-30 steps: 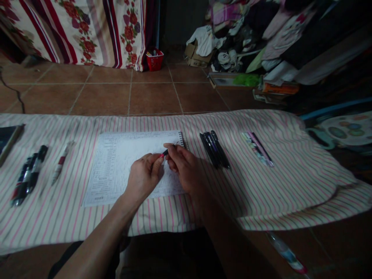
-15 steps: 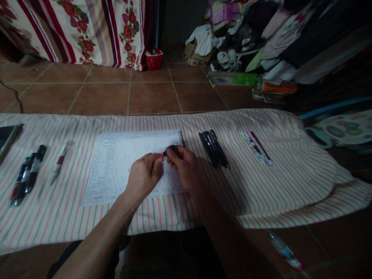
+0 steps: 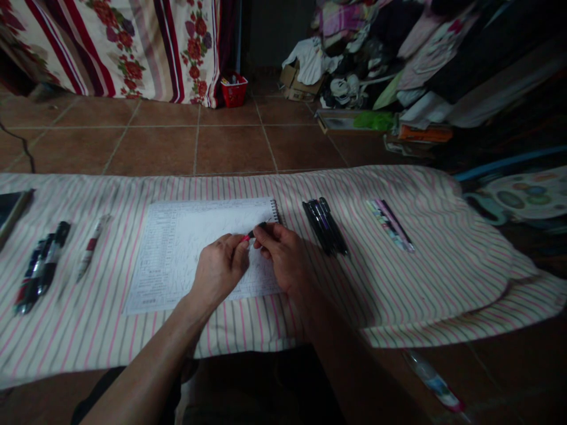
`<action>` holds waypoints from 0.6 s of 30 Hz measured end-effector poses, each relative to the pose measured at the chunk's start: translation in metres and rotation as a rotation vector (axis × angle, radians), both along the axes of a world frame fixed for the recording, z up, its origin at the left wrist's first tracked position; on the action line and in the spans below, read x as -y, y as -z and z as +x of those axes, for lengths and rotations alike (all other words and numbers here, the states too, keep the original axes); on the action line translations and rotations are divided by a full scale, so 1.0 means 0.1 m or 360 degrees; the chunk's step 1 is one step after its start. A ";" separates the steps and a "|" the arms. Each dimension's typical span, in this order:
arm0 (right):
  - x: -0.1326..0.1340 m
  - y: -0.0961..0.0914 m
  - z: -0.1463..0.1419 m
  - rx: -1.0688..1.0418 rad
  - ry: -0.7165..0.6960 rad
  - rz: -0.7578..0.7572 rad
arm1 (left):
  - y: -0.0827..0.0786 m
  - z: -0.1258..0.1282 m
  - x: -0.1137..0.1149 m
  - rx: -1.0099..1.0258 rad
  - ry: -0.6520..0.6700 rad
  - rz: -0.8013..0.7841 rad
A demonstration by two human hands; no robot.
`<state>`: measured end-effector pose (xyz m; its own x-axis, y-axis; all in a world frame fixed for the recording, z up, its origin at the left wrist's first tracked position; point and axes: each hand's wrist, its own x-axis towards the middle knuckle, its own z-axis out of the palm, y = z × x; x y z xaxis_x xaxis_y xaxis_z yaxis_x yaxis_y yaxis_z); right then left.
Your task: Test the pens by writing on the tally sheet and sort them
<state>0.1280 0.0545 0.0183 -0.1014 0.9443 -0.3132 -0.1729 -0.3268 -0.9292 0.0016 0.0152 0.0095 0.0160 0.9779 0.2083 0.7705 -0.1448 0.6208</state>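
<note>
Left hand (image 3: 217, 274) and right hand (image 3: 283, 260) meet near the middle of a spiral-bound notepad (image 3: 177, 254), both curled inward rather than spread. Between them is a slim pen (image 3: 254, 233) with a black barrel and a pink end. The right hand's fingers (image 3: 266, 231) pinch the black part, while the left hand's fingertips close at or just beside the pink end; the exact grip is partly hidden. The pen lies tilted across the page, and whether it touches the paper cannot be told. Holding it from both ends looks like a two-handed grip rather than a writing one. Both forearms angle in from the lower corners, the right one deep in shadow, bringing the hands close together over the densely marked page.

The notepad sits centrally on a pink-and-grey striped cloth (image 3: 443, 295), apparently so that it stays within easy reach of both hands. A bundle of black pens (image 3: 325, 227) lies just right of it, a slim multicoloured pack (image 3: 390, 227) farther right, and a cluster of dark pens (image 3: 39, 268) and a white-and-red pen (image 3: 91, 257) to the left. These separate groups seem to keep the pad's surroundings uncluttered.
</note>
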 end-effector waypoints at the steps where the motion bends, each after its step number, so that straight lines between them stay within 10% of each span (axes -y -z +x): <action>1: 0.00 0.00 0.00 -0.0018 -0.0007 0.0002 | 0.00 0.00 0.00 0.0012 -0.0002 -0.0014; 18: 0.01 0.05 0.02 0.0075 -0.0021 -0.0017 | 0.01 0.02 0.00 -0.0015 0.0000 -0.0045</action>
<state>0.1305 0.0537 0.0133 -0.0988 0.9395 -0.3281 -0.1245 -0.3388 -0.9326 0.0038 0.0154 0.0082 0.0181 0.9834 0.1805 0.7761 -0.1276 0.6176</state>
